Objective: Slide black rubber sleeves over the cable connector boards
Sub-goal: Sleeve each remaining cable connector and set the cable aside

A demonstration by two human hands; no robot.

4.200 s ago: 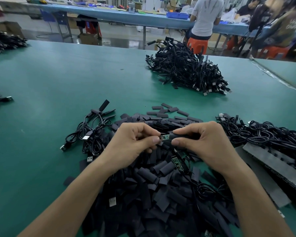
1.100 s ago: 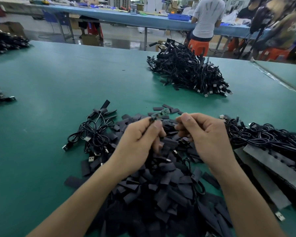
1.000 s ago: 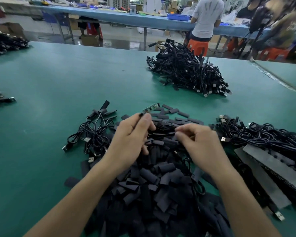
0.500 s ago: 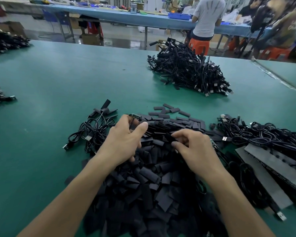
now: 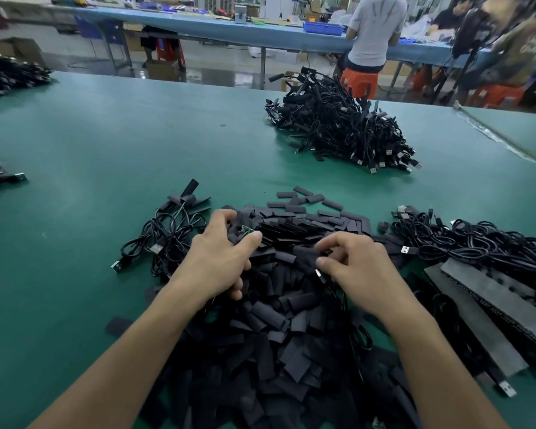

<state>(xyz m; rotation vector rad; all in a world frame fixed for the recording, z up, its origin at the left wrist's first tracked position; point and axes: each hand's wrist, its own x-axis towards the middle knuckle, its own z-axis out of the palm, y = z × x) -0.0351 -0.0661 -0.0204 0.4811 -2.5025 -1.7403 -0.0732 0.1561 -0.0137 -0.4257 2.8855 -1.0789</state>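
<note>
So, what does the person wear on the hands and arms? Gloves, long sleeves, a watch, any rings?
Nothing that shows. The left hand and the right hand are bare, without gloves, and no ring is visible on the fingers in view. The left forearm and the right forearm are bare too, down to the lower edge of the picture: no sleeve, cuff, watch or wristband.

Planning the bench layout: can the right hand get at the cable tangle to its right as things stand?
Probably yes: the cable tangle lies uncovered on the table close beside the right hand, with nothing standing between them, though it seems to pinch a sleeve.
</note>
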